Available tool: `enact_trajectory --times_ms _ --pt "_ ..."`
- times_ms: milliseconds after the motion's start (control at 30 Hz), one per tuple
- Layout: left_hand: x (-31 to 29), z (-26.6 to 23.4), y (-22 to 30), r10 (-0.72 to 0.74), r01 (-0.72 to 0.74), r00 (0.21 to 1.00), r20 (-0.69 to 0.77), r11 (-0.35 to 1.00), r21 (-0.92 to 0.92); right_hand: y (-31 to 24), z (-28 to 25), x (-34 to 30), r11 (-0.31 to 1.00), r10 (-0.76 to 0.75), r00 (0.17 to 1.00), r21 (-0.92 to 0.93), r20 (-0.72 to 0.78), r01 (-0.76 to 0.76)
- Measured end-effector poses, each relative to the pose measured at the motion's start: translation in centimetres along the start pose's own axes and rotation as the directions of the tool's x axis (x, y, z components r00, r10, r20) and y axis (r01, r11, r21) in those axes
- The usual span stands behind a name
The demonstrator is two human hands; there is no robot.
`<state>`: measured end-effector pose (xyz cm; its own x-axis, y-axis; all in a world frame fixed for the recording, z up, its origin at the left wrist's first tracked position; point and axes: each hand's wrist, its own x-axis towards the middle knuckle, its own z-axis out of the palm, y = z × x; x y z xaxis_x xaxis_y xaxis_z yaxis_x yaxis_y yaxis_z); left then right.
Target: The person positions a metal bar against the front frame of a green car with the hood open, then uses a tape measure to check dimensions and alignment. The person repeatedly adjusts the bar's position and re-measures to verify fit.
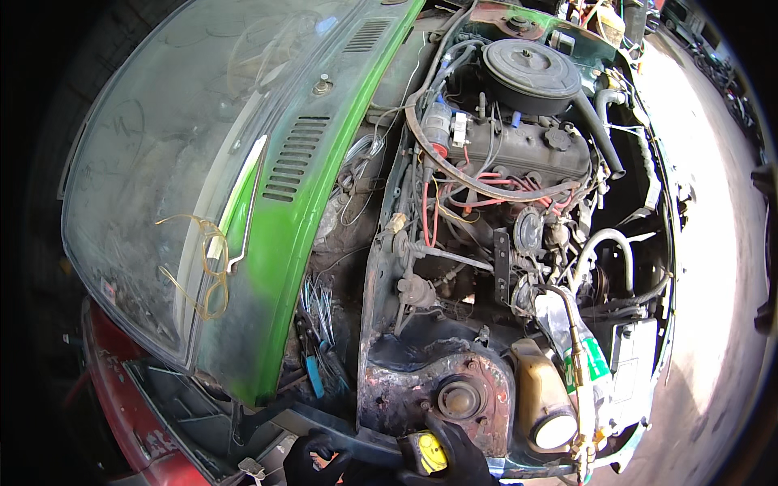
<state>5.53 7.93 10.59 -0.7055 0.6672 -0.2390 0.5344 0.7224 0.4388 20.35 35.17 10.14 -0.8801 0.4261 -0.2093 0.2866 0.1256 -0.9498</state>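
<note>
Both hands wear black gloves at the lower edge, over the near side of an open engine bay. My right hand (463, 455) is wrapped round a small yellow-and-black tape measure (431, 454), just in front of the rusty strut tower (474, 397). To its left, my left hand (312, 463) has its fingers curled in. An orange-tan patch shows among them, and I cannot make out what they hold, if anything. The bay's near edge (377, 450) runs between the hands. Beyond the strut tower lies the engine (527, 154), with a round black air filter housing (531, 69) on top.
Yellow-framed glasses (212, 296) and a metal rod (250, 202) lie by the windshield on the green cowl (279, 267). Blue-handled pliers (314, 377) and cable ties (318, 312) sit in the trough. A fluid reservoir (539, 389) and battery (632, 368) stand at right.
</note>
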Motion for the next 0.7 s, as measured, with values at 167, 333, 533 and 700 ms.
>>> enact_trajectory --times_ms 167,333,533,700 --pt "0.1 0.1 0.6 -0.278 0.254 0.959 -0.052 0.929 -0.27 0.1 -0.1 -0.1 1.0 0.002 1.0 0.007 0.002 -0.002" --pt "0.5 -0.1 0.9 -0.26 0.235 0.964 -0.06 0.935 -0.267 0.1 -0.1 0.0 1.0 0.009 1.0 0.009 0.008 -0.009" --pt "0.5 -0.5 1.3 -0.277 0.26 0.96 -0.036 0.934 -0.247 0.2 0.0 -0.2 1.0 0.016 1.0 0.014 0.009 -0.016" --pt "1.4 -0.4 2.0 -0.269 0.236 0.96 -0.082 0.928 -0.287 0.3 -0.1 0.0 1.0 0.011 1.0 0.027 0.023 -0.012"
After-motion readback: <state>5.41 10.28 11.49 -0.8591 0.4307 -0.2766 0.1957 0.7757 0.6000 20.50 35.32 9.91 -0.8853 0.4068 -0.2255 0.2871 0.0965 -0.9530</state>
